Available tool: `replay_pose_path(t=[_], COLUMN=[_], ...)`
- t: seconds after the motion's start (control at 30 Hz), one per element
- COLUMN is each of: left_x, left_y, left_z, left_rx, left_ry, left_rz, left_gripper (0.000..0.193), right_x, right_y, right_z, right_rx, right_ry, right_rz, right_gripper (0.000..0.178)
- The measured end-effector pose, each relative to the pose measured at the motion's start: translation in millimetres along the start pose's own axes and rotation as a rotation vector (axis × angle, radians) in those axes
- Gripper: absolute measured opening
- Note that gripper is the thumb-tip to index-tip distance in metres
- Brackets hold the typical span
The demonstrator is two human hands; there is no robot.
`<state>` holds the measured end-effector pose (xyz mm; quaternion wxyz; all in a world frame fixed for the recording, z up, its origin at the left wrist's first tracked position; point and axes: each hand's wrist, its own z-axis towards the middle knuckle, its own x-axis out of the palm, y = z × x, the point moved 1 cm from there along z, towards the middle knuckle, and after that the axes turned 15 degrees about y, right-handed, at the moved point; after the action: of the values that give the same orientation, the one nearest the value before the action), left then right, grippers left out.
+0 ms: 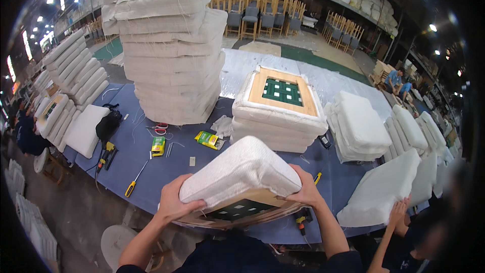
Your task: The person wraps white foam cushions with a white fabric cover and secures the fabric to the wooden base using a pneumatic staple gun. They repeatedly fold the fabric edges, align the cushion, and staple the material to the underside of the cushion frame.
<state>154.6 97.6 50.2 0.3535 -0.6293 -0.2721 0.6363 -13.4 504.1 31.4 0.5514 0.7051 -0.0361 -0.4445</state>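
From my head view, I hold a white upholstered cushion (237, 164) in front of me over the near edge of the blue bench (169, 172). My left hand (177, 198) is closed around its left side, thumb near the lower edge; my right hand (307, 187) grips the opposite side. The cushion is tilted, with a corner pointing away from me and its wooden underside with green webbing (240, 210) partly showing below. Beyond it, a short stack of cushions (273, 132) carries one with its wooden frame facing up, and a tall stack (169, 60) rises to the left of that. Red-handled scissors (160, 130), two yellow-green packets (158, 146) and a yellow-handled screwdriver (132, 186) lie on the left part of the bench. At my right, a co-worker's hand (398, 213) touches another white cushion (381, 187).
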Motion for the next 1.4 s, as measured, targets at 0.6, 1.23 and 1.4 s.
replay_pose_path(t=[0.6,1.23,1.4], left_x=[-126.1,474.5,480.1], left_y=[-112.6,136.7,209.1], left_z=[145.0,-485.8,-395.6], left_rx=[0.706,-1.842,-1.110], left_ry=[-0.584,-0.212,0.120], left_rz=[0.412,-0.958,-0.665], left_gripper=[0.043,0.050,0.057], right_x=[-224.7,-43.1,-33.8], right_y=[146.9,-236.2,-173.4], right_z=[116.2,276.8,277.2], right_rx=[-0.518,0.156,0.173], right_ry=[-1.150,-0.721,-0.863], right_rz=[-1.370,-1.202,-1.214], right_gripper=[0.087,0.083,0.072])
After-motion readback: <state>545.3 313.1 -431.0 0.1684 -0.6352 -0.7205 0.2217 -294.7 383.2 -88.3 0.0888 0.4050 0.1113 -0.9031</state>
